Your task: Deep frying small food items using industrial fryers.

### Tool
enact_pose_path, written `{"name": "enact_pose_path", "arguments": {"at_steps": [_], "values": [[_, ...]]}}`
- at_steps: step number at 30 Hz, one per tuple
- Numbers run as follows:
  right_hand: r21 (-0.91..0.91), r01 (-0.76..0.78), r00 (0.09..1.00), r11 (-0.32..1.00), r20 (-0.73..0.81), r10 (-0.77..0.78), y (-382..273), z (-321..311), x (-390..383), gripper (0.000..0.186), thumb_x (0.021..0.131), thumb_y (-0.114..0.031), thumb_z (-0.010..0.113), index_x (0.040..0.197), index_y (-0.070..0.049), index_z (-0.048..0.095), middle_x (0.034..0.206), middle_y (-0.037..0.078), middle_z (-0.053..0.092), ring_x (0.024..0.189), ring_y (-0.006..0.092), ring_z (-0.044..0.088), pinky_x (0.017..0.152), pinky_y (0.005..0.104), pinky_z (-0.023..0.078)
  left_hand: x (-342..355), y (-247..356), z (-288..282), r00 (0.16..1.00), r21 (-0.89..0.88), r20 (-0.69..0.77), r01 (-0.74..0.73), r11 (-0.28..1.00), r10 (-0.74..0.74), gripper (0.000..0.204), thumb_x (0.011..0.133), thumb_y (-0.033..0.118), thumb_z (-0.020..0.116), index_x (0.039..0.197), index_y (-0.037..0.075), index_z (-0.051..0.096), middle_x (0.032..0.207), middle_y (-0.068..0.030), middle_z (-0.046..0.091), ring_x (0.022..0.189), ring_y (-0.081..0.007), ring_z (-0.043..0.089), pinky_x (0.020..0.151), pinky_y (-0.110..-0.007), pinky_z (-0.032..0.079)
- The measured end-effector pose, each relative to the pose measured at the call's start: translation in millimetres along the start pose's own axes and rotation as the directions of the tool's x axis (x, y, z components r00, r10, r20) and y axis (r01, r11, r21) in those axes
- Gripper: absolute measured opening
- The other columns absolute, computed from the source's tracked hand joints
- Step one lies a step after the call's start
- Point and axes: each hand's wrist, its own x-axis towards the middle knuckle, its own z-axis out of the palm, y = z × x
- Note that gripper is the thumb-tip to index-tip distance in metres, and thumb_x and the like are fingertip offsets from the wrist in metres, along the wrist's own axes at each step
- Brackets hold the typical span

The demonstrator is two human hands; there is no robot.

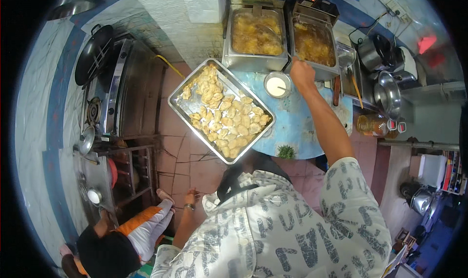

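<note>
My right hand [302, 74] is closed round the handle of a skimmer at the front corner of the left fryer [256, 61]. The skimmer's head [268, 33] seems to sit in the bubbling oil among golden pieces, partly hidden. Beside it, the right fryer [314, 44] also holds frying pieces in oil. Low at my left side hangs my left hand [191, 196], holding nothing, its fingers loosely apart. A big metal tray [185, 113] of battered, pale golden pieces [231, 124] lies over the blue table's left edge.
A bowl of white batter [277, 85] stands on the blue round table [304, 117], with a small green plant [286, 152] at its near edge. A gas stove [119, 83] is at left. Another person [109, 253] sits low at lower left. Metal bowls [388, 95] stand right.
</note>
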Motion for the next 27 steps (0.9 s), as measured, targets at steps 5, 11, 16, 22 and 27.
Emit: {"name": "enact_pose_path", "arguments": {"at_steps": [5,11,16,22,27], "values": [[0.100,0.023,0.996,0.995,0.081,-0.031,-16,-6,7,0.022,0.086,-0.011,0.047,0.102,-0.003,0.061,0.087,0.026,0.066,0.085,0.0427,0.064,0.073,0.0532,0.050,46,-32,-88,0.994,-0.131,0.089,0.076,0.988,-0.065,0.029,0.089,0.041,0.058,0.104,0.016,0.058,0.083,-0.0039,0.064,0.064,-0.0150,0.059,0.051,-0.029,0.044],[-0.042,0.004,0.993,0.999,0.115,0.001,53,11,20,0.026,0.088,-0.015,0.048,0.107,-0.006,0.063,0.091,0.024,0.066,0.087,0.0408,0.064,0.076,0.0520,0.049,-1,52,23,0.996,-0.147,-0.073,-0.054,0.988,0.044,0.015,0.091,0.028,0.058,0.095,0.014,0.058,0.081,-0.0025,0.063,0.057,-0.0121,0.054,0.046,-0.028,0.041],[0.053,0.019,0.986,0.998,0.163,-0.027,49,8,28,0.023,0.086,-0.016,0.051,0.100,-0.005,0.066,0.093,0.026,0.065,0.090,0.0402,0.063,0.079,0.0498,0.048,-38,44,61,0.995,-0.004,0.005,-0.099,0.995,0.099,0.018,0.095,0.028,0.054,0.103,0.013,0.060,0.083,-0.0028,0.064,0.066,-0.0118,0.058,0.053,-0.027,0.044],[0.470,0.122,0.967,0.874,0.141,-0.211,130,66,82,0.016,0.085,-0.013,0.050,0.079,-0.002,0.060,0.070,0.015,0.061,0.069,0.0308,0.059,0.064,0.0411,0.045,-41,-6,63,0.995,0.051,0.014,-0.094,0.994,0.094,0.020,0.094,0.030,0.058,0.101,0.012,0.060,0.084,-0.0039,0.064,0.060,-0.0127,0.057,0.056,-0.026,0.046],[0.632,-0.214,0.898,0.745,0.428,-0.105,116,57,82,0.018,0.089,-0.017,0.052,0.074,-0.008,0.056,0.060,-0.001,0.048,0.051,0.0107,0.042,0.046,0.0286,0.033,-34,-50,25,0.991,0.057,0.084,-0.109,0.992,0.104,0.030,0.093,0.038,0.057,0.105,0.011,0.061,0.090,-0.0091,0.066,0.070,-0.0164,0.063,0.053,-0.027,0.048]]}}
